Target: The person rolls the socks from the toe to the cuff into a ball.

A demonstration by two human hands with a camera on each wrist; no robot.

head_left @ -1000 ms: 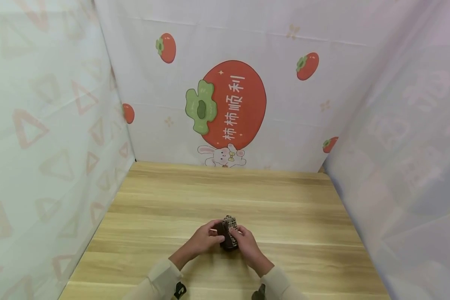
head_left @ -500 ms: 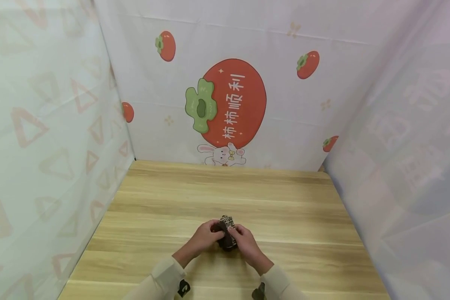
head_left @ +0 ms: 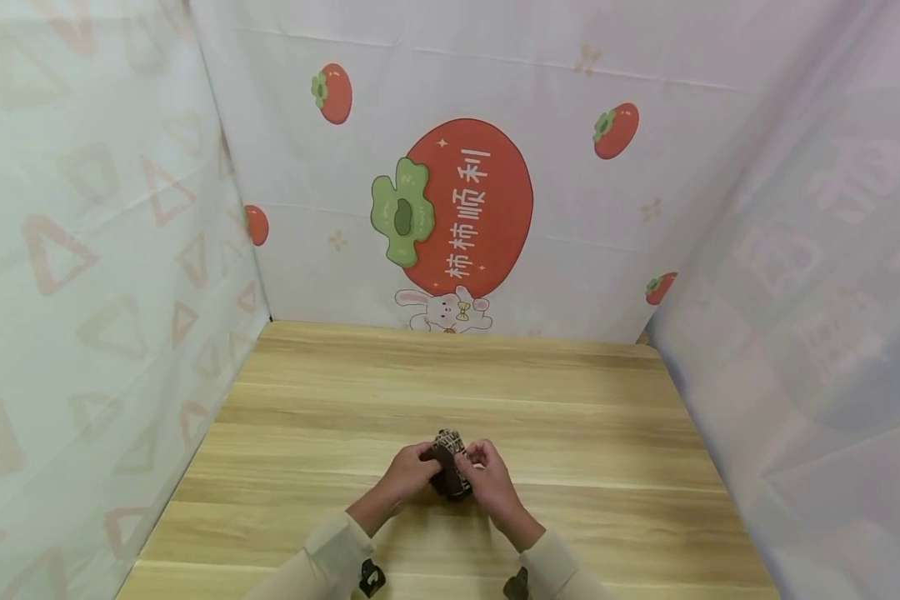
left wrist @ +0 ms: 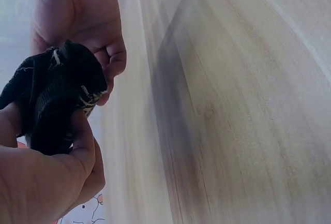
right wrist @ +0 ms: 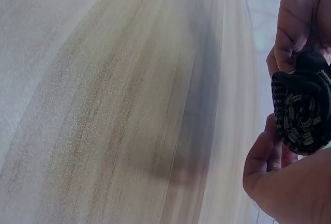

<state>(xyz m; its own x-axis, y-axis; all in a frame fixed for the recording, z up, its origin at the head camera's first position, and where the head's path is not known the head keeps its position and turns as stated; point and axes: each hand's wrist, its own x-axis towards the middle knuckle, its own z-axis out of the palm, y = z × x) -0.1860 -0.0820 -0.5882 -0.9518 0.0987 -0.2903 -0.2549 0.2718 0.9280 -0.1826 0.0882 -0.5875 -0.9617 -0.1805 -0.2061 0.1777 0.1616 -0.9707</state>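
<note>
A bundle of dark knit fabric (head_left: pixel 448 480) with a pale geometric pattern is held just over the table, near its front middle. My left hand (head_left: pixel 405 477) pinches its left side, thumb in front. On the patterned right side, my right hand (head_left: pixel 493 485) grips with the thumb pressed to the front and the fingers curled. In the left wrist view, the knit bundle (left wrist: pixel 57 97) shows dark, ribbed folds and a short loose pale thread. A rounded, patterned end of the bundle (right wrist: pixel 301 118) faces the right wrist camera, above the curled fingers of the right hand (right wrist: pixel 282 182).
The wood-grain table (head_left: pixel 330 392) spreads around both hands. Behind it hangs a white curtain (head_left: pixel 285 125) printed with red persimmons and a rabbit. Pale curtains (head_left: pixel 105 250) also close off the left and right sides.
The bundle has shifted slightly left and turned a little. My left thumb has moved in against its dark side, and the right fingers have curled back from its far edge.
</note>
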